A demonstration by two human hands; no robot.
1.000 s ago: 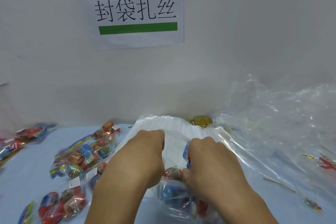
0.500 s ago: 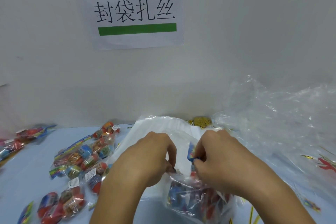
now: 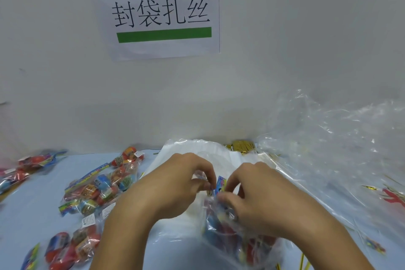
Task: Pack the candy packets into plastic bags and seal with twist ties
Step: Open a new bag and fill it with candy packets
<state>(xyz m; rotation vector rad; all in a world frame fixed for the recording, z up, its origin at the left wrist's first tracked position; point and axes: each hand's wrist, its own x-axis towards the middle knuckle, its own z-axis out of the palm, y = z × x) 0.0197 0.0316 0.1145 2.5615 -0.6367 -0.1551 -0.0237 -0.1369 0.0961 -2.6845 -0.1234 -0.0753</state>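
Here, both the left hand (image 3: 175, 184) and right hand (image 3: 260, 195) are pinching, fingers curled, the gathered neck of a candy-filled bag (image 3: 232, 239) lying on the table (image 3: 32, 208) just before the person.

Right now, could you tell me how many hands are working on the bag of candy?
2: the left hand and the right hand both pinch the gathered neck of the filled plastic bag at the table's near centre.
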